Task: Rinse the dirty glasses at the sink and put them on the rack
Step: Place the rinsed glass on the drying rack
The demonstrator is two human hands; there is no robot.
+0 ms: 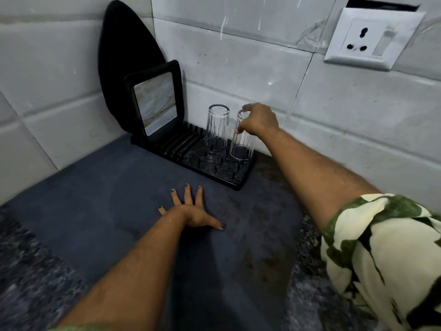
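Observation:
A black plastic rack [188,152] lies on the dark counter against the tiled wall. Two clear ribbed glasses stand upside down on its right part. The left glass [217,130] stands free. My right hand [259,120] grips the upper end of the right glass [242,144], which tilts slightly with its rim at the rack. My left hand [191,211] lies flat on the counter in front of the rack, fingers spread, holding nothing.
A black-framed mirror [155,103] stands in the rack's left end, with a black oval board [126,56] leaning in the corner behind it. A white wall socket [372,37] sits up right. The dark counter [107,211] spreads in front.

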